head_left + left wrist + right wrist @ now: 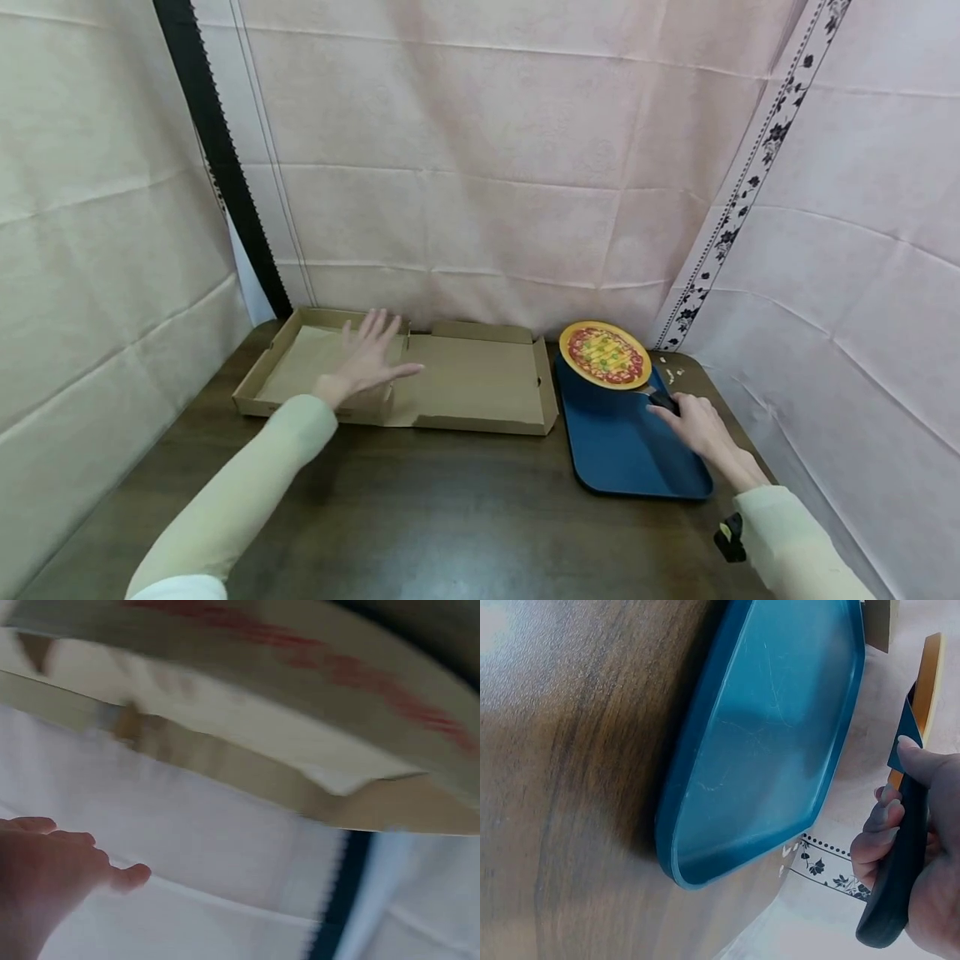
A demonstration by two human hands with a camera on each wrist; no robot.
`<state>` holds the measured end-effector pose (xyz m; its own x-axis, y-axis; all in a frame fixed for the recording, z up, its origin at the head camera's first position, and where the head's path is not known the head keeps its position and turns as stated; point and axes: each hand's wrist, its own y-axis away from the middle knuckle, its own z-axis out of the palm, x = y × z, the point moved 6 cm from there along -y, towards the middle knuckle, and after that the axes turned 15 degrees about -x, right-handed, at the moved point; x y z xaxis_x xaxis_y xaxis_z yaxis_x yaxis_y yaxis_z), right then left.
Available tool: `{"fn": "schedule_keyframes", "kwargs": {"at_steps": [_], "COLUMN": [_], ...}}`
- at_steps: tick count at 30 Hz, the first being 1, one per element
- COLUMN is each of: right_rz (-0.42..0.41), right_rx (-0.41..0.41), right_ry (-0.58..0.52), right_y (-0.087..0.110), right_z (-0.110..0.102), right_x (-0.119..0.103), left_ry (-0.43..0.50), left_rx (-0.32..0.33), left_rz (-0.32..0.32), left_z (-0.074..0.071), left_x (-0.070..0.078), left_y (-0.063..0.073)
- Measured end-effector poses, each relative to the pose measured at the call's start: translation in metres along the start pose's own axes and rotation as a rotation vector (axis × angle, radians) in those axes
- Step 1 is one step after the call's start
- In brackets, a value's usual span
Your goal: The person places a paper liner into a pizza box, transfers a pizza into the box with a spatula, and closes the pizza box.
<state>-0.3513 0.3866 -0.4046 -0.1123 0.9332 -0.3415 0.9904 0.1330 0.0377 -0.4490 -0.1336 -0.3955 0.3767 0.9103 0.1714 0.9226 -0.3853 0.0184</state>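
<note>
My right hand (697, 423) grips the black handle (896, 874) of a pizza server, whose metal blade is mostly hidden. On the blade rests a round toy-like pizza (606, 356) with a yellow rim and red, yellow and green topping, raised over the far end of a blue tray (626, 442). In the right wrist view the pizza shows edge-on as an orange strip (928, 686). My left hand (367, 362), fingers spread and holding nothing, hovers over the opened cardboard pizza box (480, 379). The left wrist view shows that hand (64, 874) below the blurred box side (315, 682).
The box lies flat with its two halves side by side, left of the tray. Small pale crumbs (671, 377) lie on the brown table (450, 508) beyond the tray's right side. Pale cloth (487, 167) hangs close behind and on both sides.
</note>
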Motion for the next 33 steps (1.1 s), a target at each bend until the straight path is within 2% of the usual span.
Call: {"fn": "schedule_keyframes", "kwargs": {"at_steps": [4, 7, 17, 22, 24, 33], "right_rz": [-0.002, -0.007, -0.046, -0.027, -0.025, -0.030], "right_rx": [-0.005, 0.001, 0.013, 0.013, 0.011, 0.008], "right_ry": [0.004, 0.009, 0.014, 0.015, 0.015, 0.019], "right_y": [0.000, 0.000, -0.002, 0.000, 0.001, 0.000], "right_z": [-0.001, -0.002, 0.003, 0.004, 0.005, 0.002], "right_x": [-0.001, -0.001, -0.005, -0.001, -0.001, 0.001], "left_ry": [0.035, 0.038, 0.107, 0.155, 0.185, 0.238], "left_rx": [-0.013, -0.030, -0.104, -0.194, -0.209, -0.247], "left_rz": [-0.090, -0.142, -0.238, -0.258, -0.256, -0.223], "left_z": [0.003, 0.004, 0.007, 0.014, 0.017, 0.025], "left_x": [-0.044, -0.069, -0.136, -0.150, -0.152, -0.154], "left_y": [0.017, 0.030, 0.087, 0.104, 0.107, 0.109]}}
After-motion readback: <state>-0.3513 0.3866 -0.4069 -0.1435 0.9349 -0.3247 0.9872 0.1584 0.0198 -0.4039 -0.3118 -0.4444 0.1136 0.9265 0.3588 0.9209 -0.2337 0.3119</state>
